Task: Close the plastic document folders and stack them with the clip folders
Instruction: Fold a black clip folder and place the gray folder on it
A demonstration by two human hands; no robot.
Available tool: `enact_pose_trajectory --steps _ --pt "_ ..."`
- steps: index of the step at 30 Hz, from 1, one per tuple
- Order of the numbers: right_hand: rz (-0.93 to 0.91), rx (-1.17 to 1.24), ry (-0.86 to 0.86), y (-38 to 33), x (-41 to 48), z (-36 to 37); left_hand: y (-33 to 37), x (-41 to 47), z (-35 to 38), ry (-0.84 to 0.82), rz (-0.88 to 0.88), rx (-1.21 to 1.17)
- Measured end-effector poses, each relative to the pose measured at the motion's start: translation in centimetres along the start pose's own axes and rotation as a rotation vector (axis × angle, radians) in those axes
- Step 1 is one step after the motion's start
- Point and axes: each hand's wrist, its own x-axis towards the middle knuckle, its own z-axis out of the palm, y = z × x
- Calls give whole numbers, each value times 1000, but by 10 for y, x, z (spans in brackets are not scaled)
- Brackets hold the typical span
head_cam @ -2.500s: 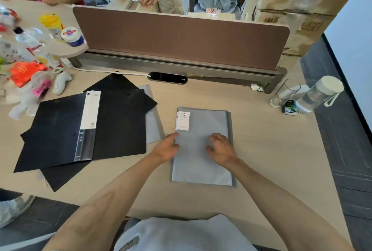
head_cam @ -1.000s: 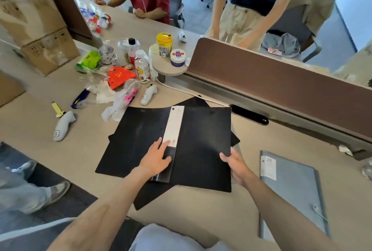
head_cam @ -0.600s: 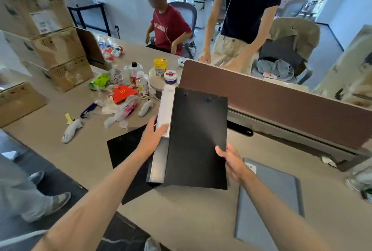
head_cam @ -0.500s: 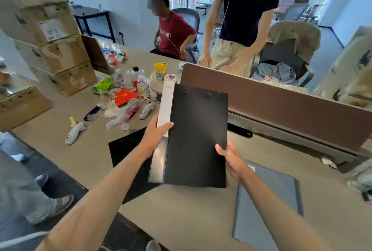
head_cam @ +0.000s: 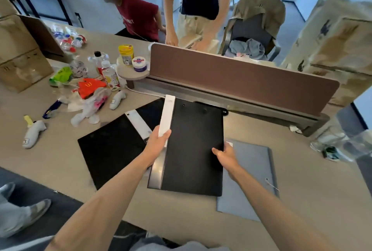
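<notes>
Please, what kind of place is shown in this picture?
Most likely a shared office. A brown desk divider splits a long desk, an office chair stands behind it, and a black folder and a grey folder lie at hand.

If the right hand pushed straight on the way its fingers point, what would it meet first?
The right hand points left, already gripping the black folder. Beyond that edge, the left hand probably comes next; depth is unclear.
</notes>
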Motion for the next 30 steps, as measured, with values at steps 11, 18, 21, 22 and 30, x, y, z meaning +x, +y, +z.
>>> enact_pose_trajectory --steps 11,18,21,22,30 --pt "265 -193 -26 30 -1 25 -79 60 -3 -160 -158 528" --pt "243 -328 216 58 -8 -1 -74 47 50 -434 129 825" --pt "277 -415 292 76 -15 -27 -72 27 92 -568 100 767" --pt "290 -452 329 82 -18 -39 -71 22 105 -615 80 763" --pt "358 -486 247 136 -27 -127 -51 1 191 -691 -287 277"
